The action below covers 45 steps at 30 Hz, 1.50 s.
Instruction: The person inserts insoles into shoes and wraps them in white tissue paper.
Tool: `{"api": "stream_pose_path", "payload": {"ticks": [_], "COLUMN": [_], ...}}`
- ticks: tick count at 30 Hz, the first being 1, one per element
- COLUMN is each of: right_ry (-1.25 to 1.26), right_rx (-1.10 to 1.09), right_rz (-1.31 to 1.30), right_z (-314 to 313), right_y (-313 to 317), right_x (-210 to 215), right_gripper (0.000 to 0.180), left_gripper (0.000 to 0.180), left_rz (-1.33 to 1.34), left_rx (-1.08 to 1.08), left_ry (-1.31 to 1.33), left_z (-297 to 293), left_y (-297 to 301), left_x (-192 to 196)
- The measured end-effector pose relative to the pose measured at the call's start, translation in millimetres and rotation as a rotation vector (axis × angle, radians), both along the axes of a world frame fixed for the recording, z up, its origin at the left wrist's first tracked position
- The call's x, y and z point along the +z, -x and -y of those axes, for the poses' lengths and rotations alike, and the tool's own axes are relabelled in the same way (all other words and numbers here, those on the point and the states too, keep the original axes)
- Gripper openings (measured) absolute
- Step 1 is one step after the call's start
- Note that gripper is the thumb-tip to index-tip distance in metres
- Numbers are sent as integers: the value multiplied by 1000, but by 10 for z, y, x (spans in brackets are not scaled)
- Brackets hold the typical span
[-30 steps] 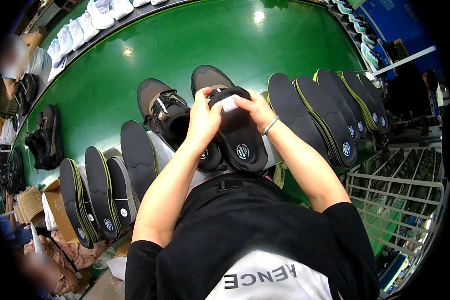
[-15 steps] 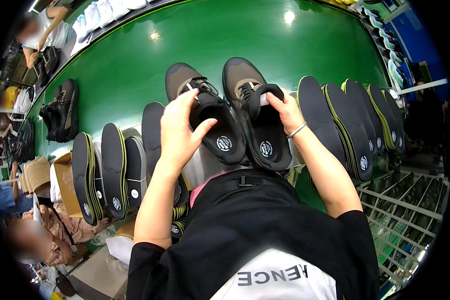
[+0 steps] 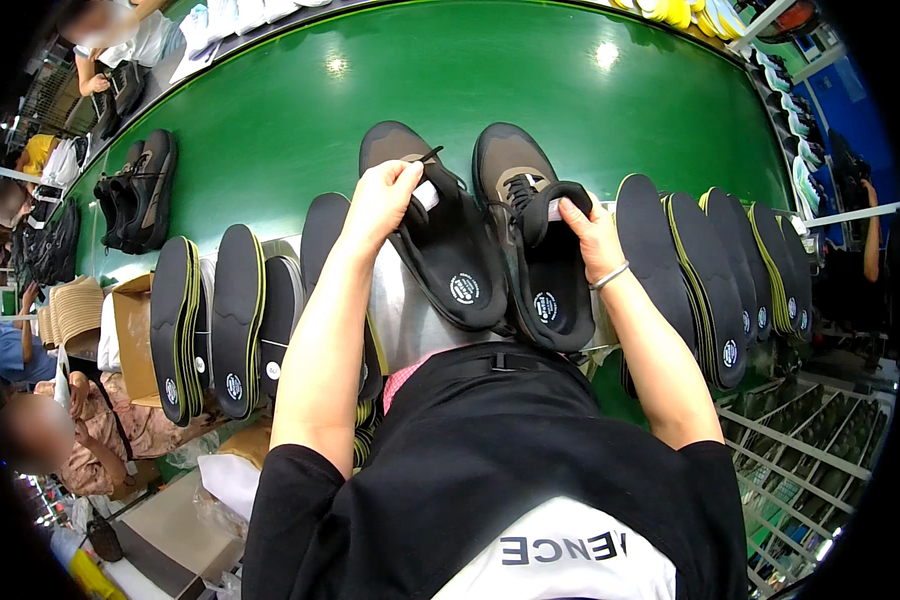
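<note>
Two brown and black lace-up shoes lie side by side before me, toes pointing away: the left shoe (image 3: 395,143) and the right shoe (image 3: 510,152). Black insoles with a round white print show inside both. My left hand (image 3: 385,200) is closed at the left shoe's opening, its fingers pinching the tongue beside the laces; a white label (image 3: 426,195) shows next to the fingertips. With thumb and fingers, my right hand (image 3: 592,235) grips the padded tongue (image 3: 545,212) of the right shoe and holds it up. A bracelet circles that wrist.
Stacks of black insoles with yellow edges stand left (image 3: 235,320) and right (image 3: 705,280) of the shoes. Another pair of dark shoes (image 3: 150,190) sits on the green table (image 3: 470,60) at left. A wire rack (image 3: 810,440) is at lower right. Other people work along the left.
My left hand has gone from spread fingers over the left shoe's opening to a pinch on its tongue, pulling it aside. The right hand keeps its grip on the other tongue.
</note>
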State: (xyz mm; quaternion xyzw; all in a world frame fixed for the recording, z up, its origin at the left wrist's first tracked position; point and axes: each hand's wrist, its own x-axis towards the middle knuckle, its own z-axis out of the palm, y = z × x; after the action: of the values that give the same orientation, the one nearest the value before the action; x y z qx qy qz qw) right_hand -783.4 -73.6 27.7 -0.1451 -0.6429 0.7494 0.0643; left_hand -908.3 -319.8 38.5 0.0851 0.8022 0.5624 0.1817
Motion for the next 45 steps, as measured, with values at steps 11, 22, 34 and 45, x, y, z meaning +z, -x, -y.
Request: {"api": "stream_pose_path", "payload": {"ticks": [11,22,34,45], "right_ry": [-60,-91,-139,-324], "right_rx": [3,5,-5,-68], "right_rz": [-19,-36,-35,-37], "right_z": [-11,-1,-55,53], "right_y": [15,2,-11,-23], "right_x": [-31,-15,-84,48], "right_gripper": [28,26,27,20], "left_gripper": [22,22,23,83], "left_rz": [196,221,221,-227], "left_rx": [-129,-130,-120,-236], "left_ry": [-358,-424,-412,416], "left_z": [108,130,102,-448], "left_y": [-54,-56,-65,-1241], "left_x": [153,103,114,570]}}
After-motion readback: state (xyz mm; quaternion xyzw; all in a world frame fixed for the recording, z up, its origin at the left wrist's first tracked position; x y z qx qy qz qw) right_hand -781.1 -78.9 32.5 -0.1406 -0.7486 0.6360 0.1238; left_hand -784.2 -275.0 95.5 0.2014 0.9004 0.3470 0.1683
